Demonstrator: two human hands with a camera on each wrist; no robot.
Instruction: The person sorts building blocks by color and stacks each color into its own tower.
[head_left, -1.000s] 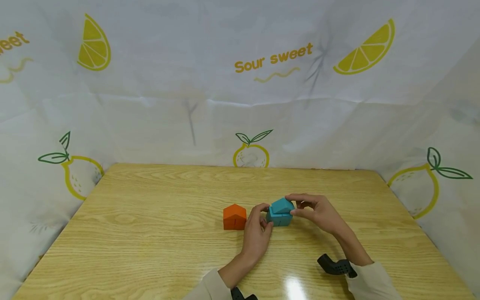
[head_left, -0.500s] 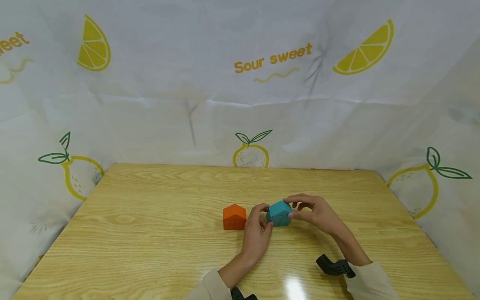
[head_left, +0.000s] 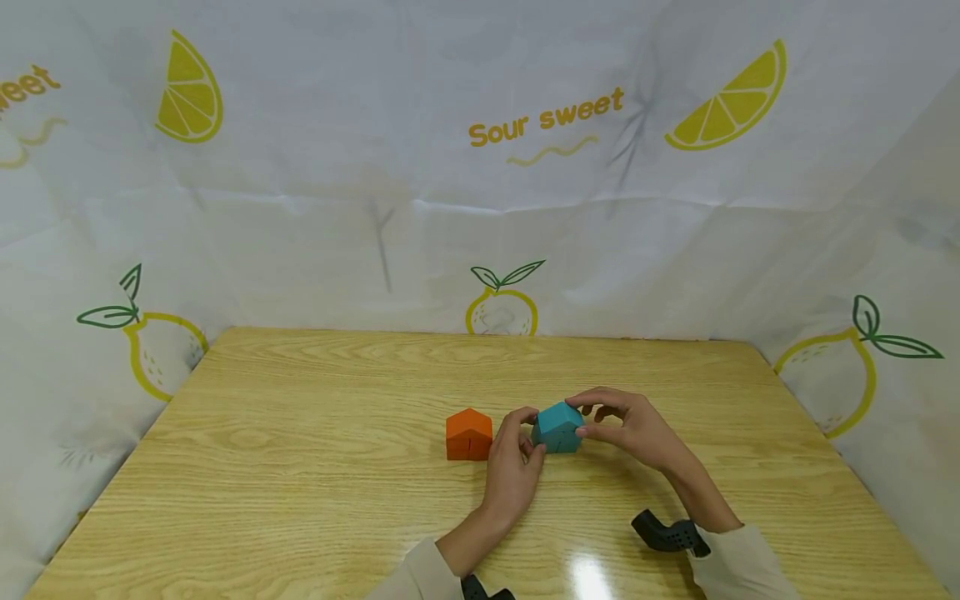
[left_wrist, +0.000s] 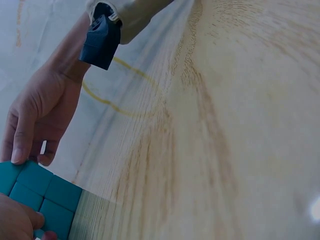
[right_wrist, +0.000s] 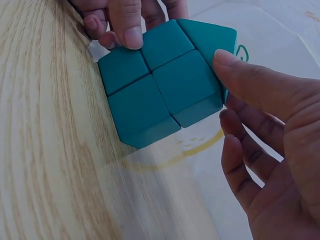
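Teal blocks (head_left: 557, 444) stand on the table as a small house, with a peaked roof block (head_left: 558, 415) lying on top. Up close in the right wrist view, four faces divided by seams make up the body (right_wrist: 165, 95), and the roof block (right_wrist: 212, 37) meets its upper end. My left hand (head_left: 513, 471) holds the body from the left, thumb at the near side and fingers at the back. With thumb and fingertips my right hand (head_left: 637, 429) pinches the roof block at its right side. An orange block house (head_left: 469, 435) stands just left of my left hand.
The wooden table (head_left: 300, 467) reaches back to a white curtain (head_left: 337, 250) printed with lemons. A black wrist mount (head_left: 667, 533) sits at my right cuff, and another black mount (head_left: 483, 590) shows by the left cuff.
The teal roof block was raised and askew over the body a second ago. My right hand has lowered it into line on top; the left hand stays in place.
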